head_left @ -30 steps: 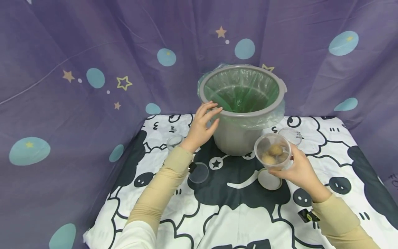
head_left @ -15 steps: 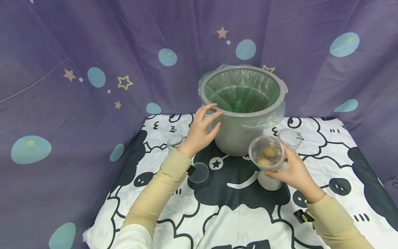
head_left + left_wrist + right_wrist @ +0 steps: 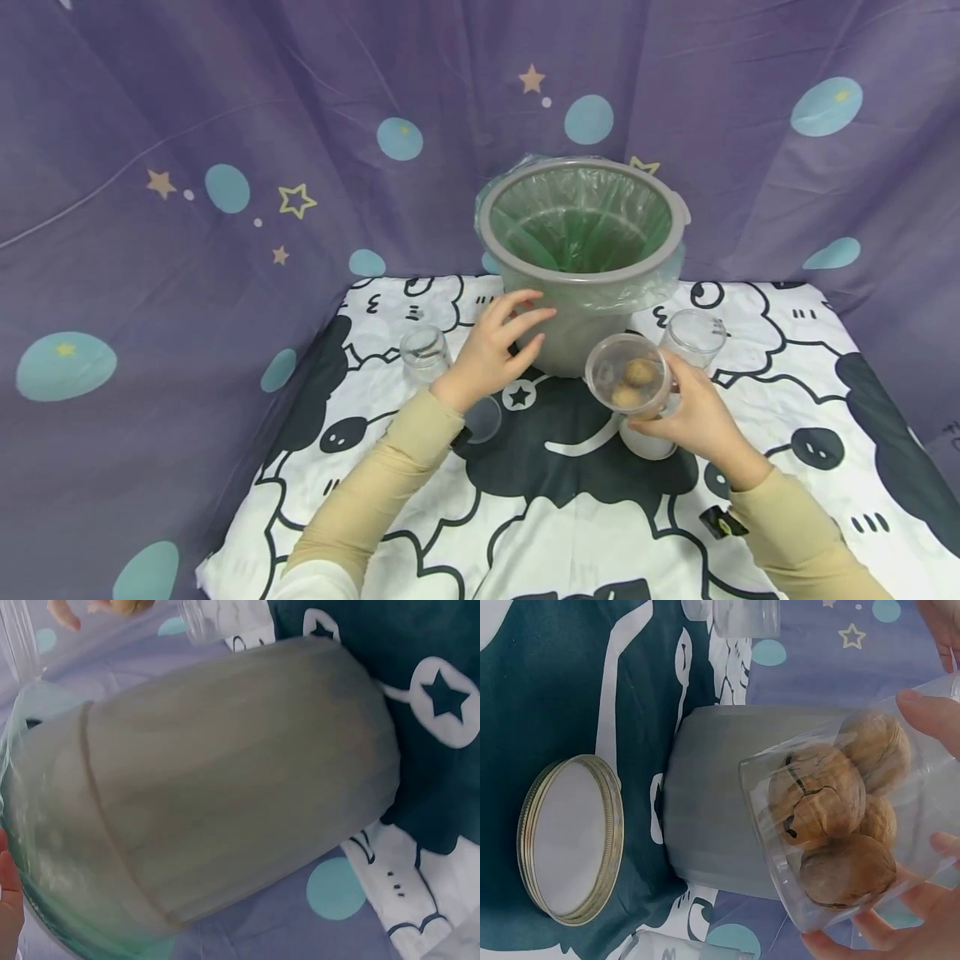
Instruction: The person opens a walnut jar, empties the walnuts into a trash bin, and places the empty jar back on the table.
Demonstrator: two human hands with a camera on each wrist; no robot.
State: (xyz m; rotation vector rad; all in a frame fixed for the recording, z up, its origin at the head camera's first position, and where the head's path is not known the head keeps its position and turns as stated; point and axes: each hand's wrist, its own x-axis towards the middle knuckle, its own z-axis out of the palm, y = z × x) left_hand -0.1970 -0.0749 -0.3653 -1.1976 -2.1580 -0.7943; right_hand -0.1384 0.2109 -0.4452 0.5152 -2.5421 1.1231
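Observation:
My right hand (image 3: 693,417) grips a clear plastic cup (image 3: 604,367), held up in front of a grey bin (image 3: 564,350). Several walnuts (image 3: 847,870) lie inside it, one with a cracked shell in the right wrist view. Near the bin's front left side, below its rim, my left hand (image 3: 486,354) hovers with nothing in it, its fingers spread and slightly bent. A green plastic liner (image 3: 592,242) covers the bin's inside and folds out over the rim.
A glass jar (image 3: 423,350) stands left of the bin, another jar (image 3: 697,332) behind the right hand. A gold-edged lid (image 3: 570,840) lies under the cup, a clear round lid (image 3: 486,419) beside the left wrist. A purple curtain (image 3: 300,100) hangs behind.
My right hand has carried the cup leftward, closer to the left hand. The left hand has come down from the bin's rim and slightly to the right.

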